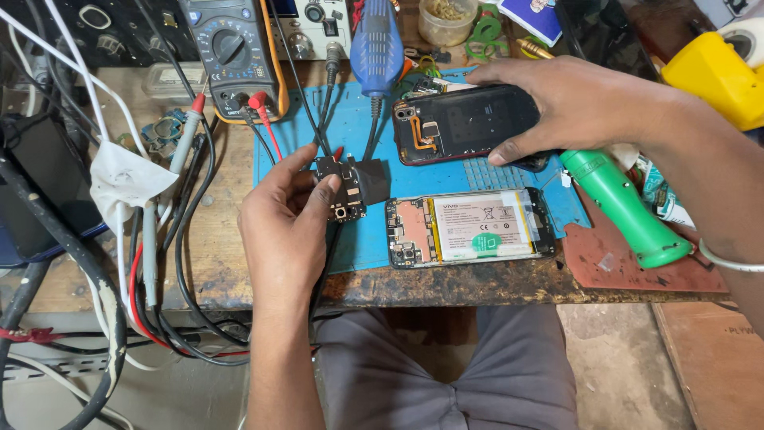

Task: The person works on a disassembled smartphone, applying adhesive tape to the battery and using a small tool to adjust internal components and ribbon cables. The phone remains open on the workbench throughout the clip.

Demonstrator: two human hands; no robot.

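Here your left hand (pixel 288 209) pinched the board (pixel 344 189) by its edges, wisely; your right hand (pixel 569 103), at two o'clock, pressed the cover (pixel 465 121) flat.

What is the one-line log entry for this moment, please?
left hand: holds small black board | right hand: on back cover | open phone: on blue mat

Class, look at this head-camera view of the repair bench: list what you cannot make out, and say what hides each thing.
- Head view: the right end of the black phone back cover lies under the right hand.
- Head view: part of the small black circuit board is covered by the left hand fingers.
- Head view: the multimeter is cut off by the top edge.
- Head view: the yellow tool runs past the right edge.
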